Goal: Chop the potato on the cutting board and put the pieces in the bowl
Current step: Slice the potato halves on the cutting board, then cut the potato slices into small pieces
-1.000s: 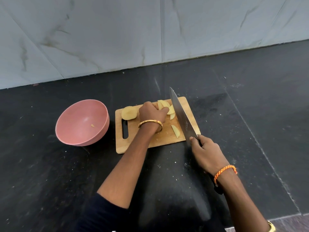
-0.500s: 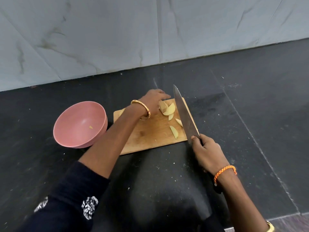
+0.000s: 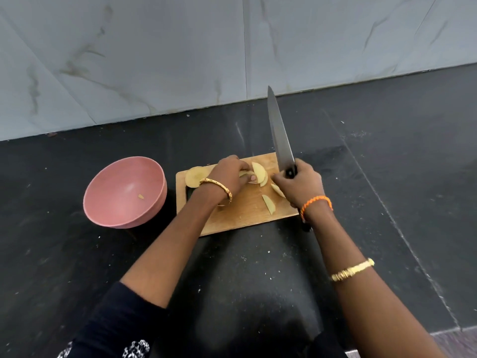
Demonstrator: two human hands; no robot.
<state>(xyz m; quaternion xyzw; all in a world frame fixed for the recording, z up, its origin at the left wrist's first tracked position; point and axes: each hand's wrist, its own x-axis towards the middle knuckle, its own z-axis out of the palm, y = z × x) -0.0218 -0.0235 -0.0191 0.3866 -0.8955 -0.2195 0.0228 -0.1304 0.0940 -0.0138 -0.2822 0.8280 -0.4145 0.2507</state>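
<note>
A wooden cutting board lies on the black counter. On it are a potato half at the far left corner and several pale slices; two single slices lie nearer. My left hand rests on the board with its fingers closed around slices. My right hand grips the handle of a large knife, whose blade points up and away above the board's right side. A pink bowl stands left of the board with one small potato bit inside.
The black counter runs back to a pale marble wall. Its front edge shows at the lower right. White specks are scattered on its surface.
My right hand has lifted the knife off the board and moved over its right side, blade now pointing up and away. My left hand has drawn back onto the slices.
</note>
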